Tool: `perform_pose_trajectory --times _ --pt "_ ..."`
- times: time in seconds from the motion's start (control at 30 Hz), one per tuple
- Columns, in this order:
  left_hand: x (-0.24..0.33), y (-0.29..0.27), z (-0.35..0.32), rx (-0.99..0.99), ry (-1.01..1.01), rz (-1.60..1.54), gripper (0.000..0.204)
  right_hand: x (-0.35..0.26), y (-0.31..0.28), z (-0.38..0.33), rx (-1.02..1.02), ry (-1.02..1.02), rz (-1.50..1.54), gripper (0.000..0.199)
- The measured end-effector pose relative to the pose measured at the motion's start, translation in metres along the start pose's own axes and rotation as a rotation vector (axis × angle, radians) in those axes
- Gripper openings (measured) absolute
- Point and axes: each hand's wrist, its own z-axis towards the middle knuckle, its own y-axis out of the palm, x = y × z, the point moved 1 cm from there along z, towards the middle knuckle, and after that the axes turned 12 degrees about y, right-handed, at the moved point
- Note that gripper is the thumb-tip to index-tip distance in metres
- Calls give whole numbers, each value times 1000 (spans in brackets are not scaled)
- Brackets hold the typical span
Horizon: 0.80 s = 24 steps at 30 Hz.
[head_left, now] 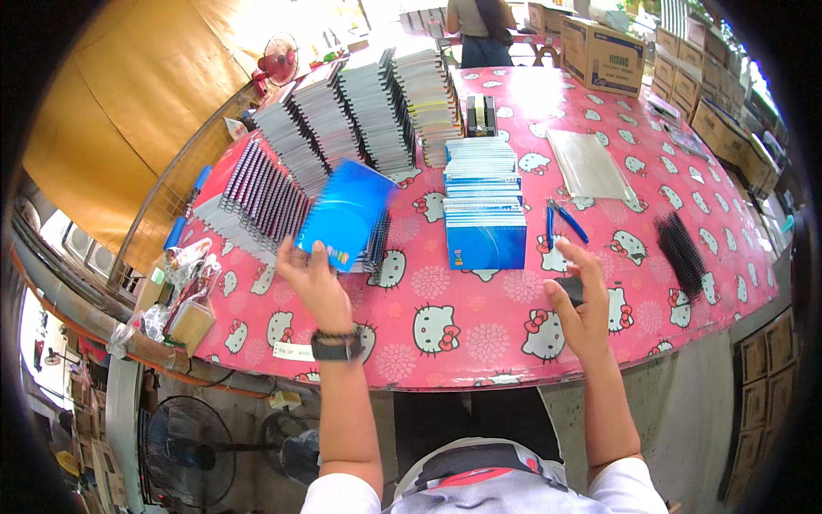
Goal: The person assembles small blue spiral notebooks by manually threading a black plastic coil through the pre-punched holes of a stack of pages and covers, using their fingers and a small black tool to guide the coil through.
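I have the left grip [315, 278] pinching the blue notebook [349, 210] by its near edge, so it extends just beyond that grip, long axis slanting away rightward, while the right grip [584, 301], thumb and fingers parted, is farther off.

carton [604, 58]: dark printing | white strip [294, 351]: small lettering | blue notebook [347, 212]: multicoloured mark
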Motion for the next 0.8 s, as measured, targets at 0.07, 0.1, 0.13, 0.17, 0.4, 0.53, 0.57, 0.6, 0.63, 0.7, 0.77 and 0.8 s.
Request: perform_pose_trajectory --times 0.07,0.1,0.13,0.17,0.4,0.53,0.57,0.6,0.63,0.7,0.77,0.8 --pt "-31 -20 27 -75 28 178 31 28 8 -4 -83 15 -85 42" --pt "-46 -34 34 -135 68 404 33 35 14 -9 -76 20 -98 39" --pt "-60 -50 36 -194 106 631 35 41 21 -17 -68 27 -110 37" --pt "-65 -51 33 -261 131 847 36 47 20 -24 -55 45 -140 35" --pt "-75 -48 30 -427 479 1111 35 75 4 -42 68 142 -198 33" --pt "-66 -38 37 -478 426 1154 31 79 3 -48 113 118 -177 31" --pt "-63 -33 34 -442 475 1175 31 80 2 -46 114 116 -187 31" --pt "-61 -27 29 -407 524 1192 32 81 0 -44 116 115 -197 31" --pt "-57 -7 19 -492 555 1023 32 80 0 -43 132 117 -201 30" --pt "-43 45 -16 -737 613 751 32 78 0 -41 147 118 -218 30" --pt "-40 91 -52 -933 726 616 30 79 -1 -41 163 102 -197 28" --pt "-47 105 -64 -975 803 586 29 82 -2 -42 175 97 -180 28"
